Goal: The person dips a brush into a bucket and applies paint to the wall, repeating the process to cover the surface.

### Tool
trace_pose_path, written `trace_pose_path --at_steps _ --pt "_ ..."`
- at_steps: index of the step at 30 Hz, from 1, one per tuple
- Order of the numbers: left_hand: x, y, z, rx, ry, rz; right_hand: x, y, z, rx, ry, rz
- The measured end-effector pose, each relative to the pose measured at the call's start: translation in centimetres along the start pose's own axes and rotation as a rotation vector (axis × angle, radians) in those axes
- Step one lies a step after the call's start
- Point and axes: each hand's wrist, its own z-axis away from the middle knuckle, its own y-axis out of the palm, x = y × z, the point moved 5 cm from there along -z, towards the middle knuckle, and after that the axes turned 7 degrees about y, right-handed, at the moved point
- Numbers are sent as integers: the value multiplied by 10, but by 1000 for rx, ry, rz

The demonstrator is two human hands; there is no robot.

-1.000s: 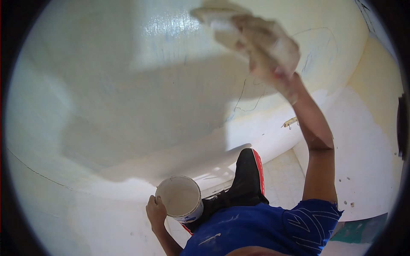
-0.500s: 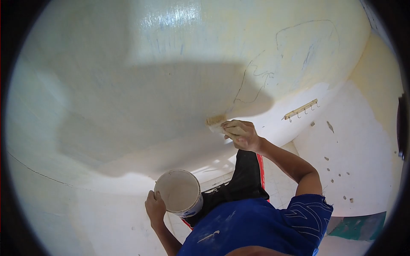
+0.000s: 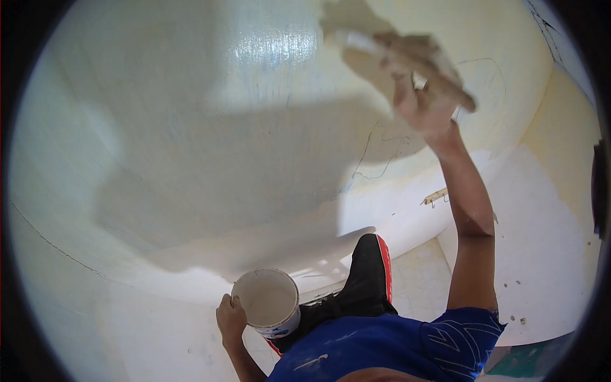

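My right hand (image 3: 423, 114) is raised high against the wall (image 3: 280, 153), fingers closed around a paintbrush (image 3: 360, 41). The brush's pale head points left near a shiny wet-looking patch, its dark handle end sticks out to the right, and both are blurred by motion. Low down, my left hand (image 3: 230, 318) grips a white paint bucket (image 3: 280, 330) by its side, thumb at the rim. Pale paint or whitish residue coats the bucket's inside.
A wooden hook rack (image 3: 435, 197) is fixed low on the wall, partly behind my right forearm. Pen scribbles mark the wall beside my hand. A crack runs along the lower left. A green panel (image 3: 525, 361) lies at the lower right.
My right hand has swept up and to the right along the wall with the paintbrush, the arm stretching out. My left hand still holds the bucket, slightly lower in view.
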Motion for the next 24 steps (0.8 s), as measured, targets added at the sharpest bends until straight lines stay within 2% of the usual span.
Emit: trace_pose_path --at_steps 1,2,4,5,7,8,10,12,13,14,17,19,20,21,22,23,24 --pt "0 0 0 -7 1 7 -1 -3 -17 -55 -175 104" --pt "0 0 -1 -5 3 3 -10 0 -36 -58 -184 102" --pt "0 0 1 -12 7 -1 -18 -1 -62 -252 -226 -41" --pt "2 1 1 -9 -8 3 -16 -3 -60 -256 -232 -42" --pt "1 0 0 -10 -17 9 -17 9 -47 -46 -56 597" --pt "-1 -1 1 -10 -22 12 -14 14 -40 -112 -66 152" --pt "-1 -3 0 -12 -29 22 5 32 0 52 -19 84" --pt "-1 -4 1 -19 -4 16 22 42 53 166 192 14" --pt "0 -3 0 -18 -4 19 36 44 73 92 31 129" --pt "3 -1 -1 -23 0 12 43 46 94 118 107 43" --pt "5 1 0 -21 4 8 66 45 135 123 42 47" --pt "6 0 -1 -16 3 9 76 47 158 260 249 -141" --pt "8 0 -2 -38 30 4 85 44 162 266 252 -152" --pt "10 2 -1 -56 45 1 90 44 165 325 349 -197" --pt "16 6 -5 -36 30 -7 96 47 167 396 446 -255" --pt "19 10 -6 -14 -4 -14 105 46 167 429 452 -305" --pt "15 8 -7 -24 6 -22 105 51 172 491 712 -362"
